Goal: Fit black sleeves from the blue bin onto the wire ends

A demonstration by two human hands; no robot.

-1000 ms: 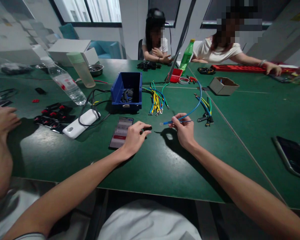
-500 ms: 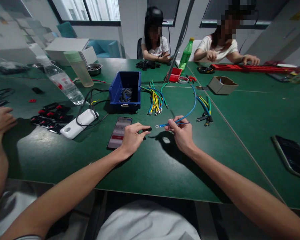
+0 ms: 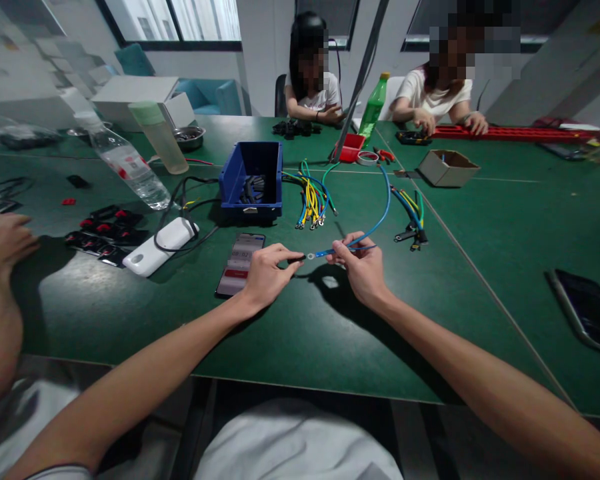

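My left hand (image 3: 270, 272) pinches a small black sleeve (image 3: 297, 259) over the table. Facing it, my right hand (image 3: 363, 270) grips a blue cable (image 3: 386, 212) close to its ring terminal (image 3: 311, 257). The terminal's tip is at the sleeve's end; whether it has entered cannot be made out. The cable curves up and back from my right hand. Beside my left hand lies a phone (image 3: 241, 263) with a lit screen. Behind the hands are a blue bin (image 3: 251, 212) of black pieces and a bundle of yellow, green and blue cables (image 3: 311, 200).
Cables with black ends (image 3: 413, 220) lie to the right, near a cardboard box (image 3: 447, 170). A white power bank (image 3: 161, 248), a water bottle (image 3: 130, 167) and a person's arm (image 3: 0, 293) are at left. Another phone (image 3: 587, 310) is at right; two people sit opposite.
The ring terminal in my right hand has moved left, up to the black sleeve. Across the table, a person's hand has shifted left along the red strip.
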